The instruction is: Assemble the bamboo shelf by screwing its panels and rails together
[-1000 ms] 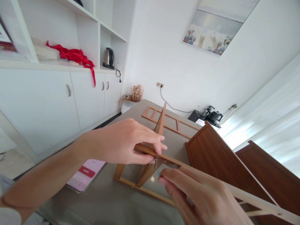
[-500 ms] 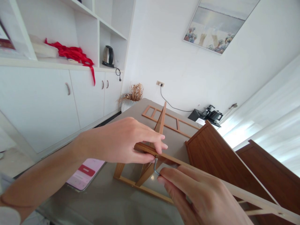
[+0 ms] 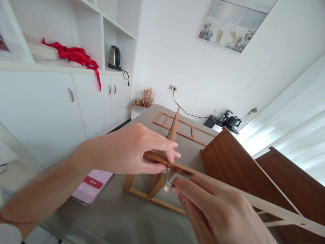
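My left hand is closed around the upper rail of a wooden frame, near its end, with thumb below and fingers over the top. In my right hand is a bent hex key, pinched between thumb and forefinger. The key's short end meets the rail beside my left thumb tip; the fastener itself is too small to make out. Wooden crosspieces join the upper rail to a lower rail. A wooden panel stands up behind my left fingers.
A phone with a lit pink screen lies on the grey table under my left forearm. Beyond, a flat wooden lattice rests on the table. Two brown boards stand at the right. White cabinets line the left wall.
The view has shifted slightly. My right hand and the hex key have turned a little, while my left hand keeps its grip on the rail.
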Action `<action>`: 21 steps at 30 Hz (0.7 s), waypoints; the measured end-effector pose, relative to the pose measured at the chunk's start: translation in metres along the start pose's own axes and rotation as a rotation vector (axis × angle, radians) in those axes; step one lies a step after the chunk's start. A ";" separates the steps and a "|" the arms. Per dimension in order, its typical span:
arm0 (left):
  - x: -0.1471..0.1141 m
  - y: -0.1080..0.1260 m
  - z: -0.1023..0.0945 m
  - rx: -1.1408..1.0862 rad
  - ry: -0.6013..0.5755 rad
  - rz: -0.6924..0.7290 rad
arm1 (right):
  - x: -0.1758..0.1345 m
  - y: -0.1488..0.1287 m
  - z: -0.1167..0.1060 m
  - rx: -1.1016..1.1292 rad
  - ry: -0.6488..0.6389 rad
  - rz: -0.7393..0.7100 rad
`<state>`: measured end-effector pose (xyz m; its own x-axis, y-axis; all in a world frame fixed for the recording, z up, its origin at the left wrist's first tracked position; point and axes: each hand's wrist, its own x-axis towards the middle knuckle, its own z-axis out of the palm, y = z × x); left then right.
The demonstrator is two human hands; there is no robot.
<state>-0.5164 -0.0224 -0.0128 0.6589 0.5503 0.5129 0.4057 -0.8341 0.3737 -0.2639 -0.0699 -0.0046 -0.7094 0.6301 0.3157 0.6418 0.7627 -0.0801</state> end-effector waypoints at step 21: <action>0.000 0.000 -0.001 -0.028 -0.006 -0.002 | 0.009 -0.006 0.009 0.017 -0.145 0.038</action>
<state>-0.5165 -0.0223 -0.0120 0.6616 0.5519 0.5076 0.3893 -0.8314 0.3965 -0.2769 -0.0676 -0.0093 -0.7203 0.6719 0.1721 0.6646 0.7396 -0.1062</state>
